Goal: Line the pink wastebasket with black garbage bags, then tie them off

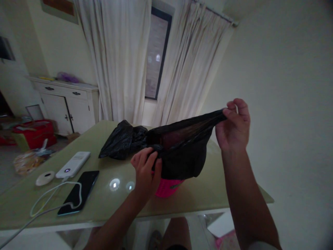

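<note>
A black plastic bag (182,156) is draped over a pink basket (168,187), whose lower part shows beneath it on the table. With fingers pinched on the bag's rim, my right hand (235,125) pulls it out to the right and up. My left hand (147,170) grips the near left side of the same bag, fingers closed over its edge. Between the hands the bag's mouth is stretched wide, and a dim reddish inside shows through it. A crumpled part of black plastic (122,140) lies to the left; I cannot tell whether it is joined to the bag.
On the left of the greenish table (122,201) lie a phone (80,194), a white power bank (74,165) with a cable and a small round white object (45,178). A white cabinet (65,104) and a red bag (36,133) stand beyond.
</note>
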